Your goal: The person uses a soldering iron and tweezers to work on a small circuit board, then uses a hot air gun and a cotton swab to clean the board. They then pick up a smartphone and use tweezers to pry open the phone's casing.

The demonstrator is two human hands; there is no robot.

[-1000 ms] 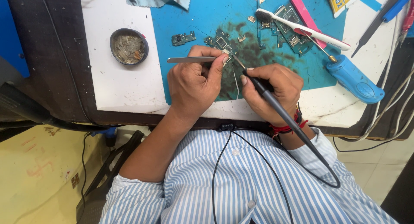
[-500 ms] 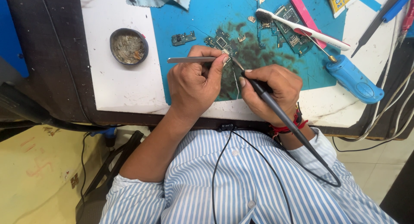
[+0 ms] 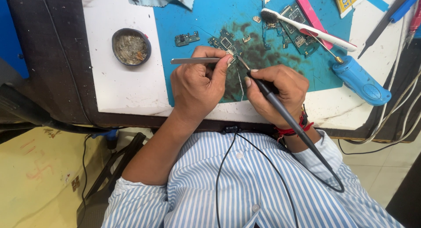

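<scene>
On the blue mat [image 3: 206, 17] your left hand [image 3: 197, 85] pinches steel tweezers [image 3: 195, 60], fingers closed around them, tips at the small circuit board [image 3: 227, 44]. Your right hand [image 3: 276, 92] grips a dark soldering iron [image 3: 280, 112] like a pen, fingers clamped on its shaft, tip touching that same board. Left of the mat, on the white table [image 3: 123, 92], sits a round tin [image 3: 131, 46] holding dull, tangled metal wool. A blue screwdriver [image 3: 359, 81] lies well apart to the right.
</scene>
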